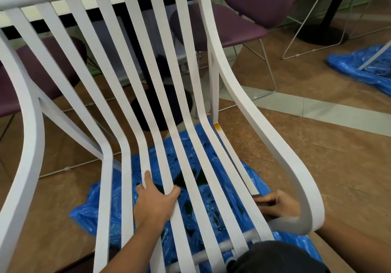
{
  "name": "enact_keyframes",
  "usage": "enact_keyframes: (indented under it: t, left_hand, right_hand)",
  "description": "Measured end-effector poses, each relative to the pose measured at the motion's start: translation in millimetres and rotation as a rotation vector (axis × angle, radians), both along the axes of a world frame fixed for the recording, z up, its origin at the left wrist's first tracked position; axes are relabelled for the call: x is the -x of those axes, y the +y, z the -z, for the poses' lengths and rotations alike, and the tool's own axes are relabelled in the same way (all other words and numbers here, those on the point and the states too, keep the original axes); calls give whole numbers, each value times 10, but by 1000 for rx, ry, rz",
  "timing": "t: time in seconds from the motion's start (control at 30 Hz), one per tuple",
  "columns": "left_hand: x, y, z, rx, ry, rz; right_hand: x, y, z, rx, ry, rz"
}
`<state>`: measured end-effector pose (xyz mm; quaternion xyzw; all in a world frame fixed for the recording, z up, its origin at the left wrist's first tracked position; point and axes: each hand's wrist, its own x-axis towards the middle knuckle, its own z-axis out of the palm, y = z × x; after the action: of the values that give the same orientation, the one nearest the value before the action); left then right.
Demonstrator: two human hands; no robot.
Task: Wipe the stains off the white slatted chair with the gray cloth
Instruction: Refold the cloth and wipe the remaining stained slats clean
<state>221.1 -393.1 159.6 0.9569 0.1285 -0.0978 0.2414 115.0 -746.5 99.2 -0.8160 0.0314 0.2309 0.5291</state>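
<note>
We are gripping one slat of the white slatted plastic chair (pixel 277 145) in our left hand (pixel 155 198), thumb hooked over it. Our right hand (pixel 279 205) is pinching the dark gray cloth (pixel 262 204) against the rightmost slat. Beyond that grip, an orange stain (pixel 217 127) is streaking the slat's edge.

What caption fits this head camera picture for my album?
Left hand grips a white chair slat while the right hand holds the gray cloth at the stained slat.

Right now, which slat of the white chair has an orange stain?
The rightmost slat, beside the armrest; the others look clean white.
</note>
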Motion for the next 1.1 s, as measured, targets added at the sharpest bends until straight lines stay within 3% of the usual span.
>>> enact_keyframes:
  t: [0.13, 0.8, 1.1]
  left_hand:
    - [-6, -3, -8, 3, 6, 5]
    - [-15, -16, 16, -9, -7, -1]
    - [-40, -12, 44, -33, 3, -17]
  right_hand:
    - [-290, 100, -101, 105, 8, 29]
    - [-2054, 125, 75, 232, -85, 54]
    - [-2712, 207, 98, 525, -216, -44]
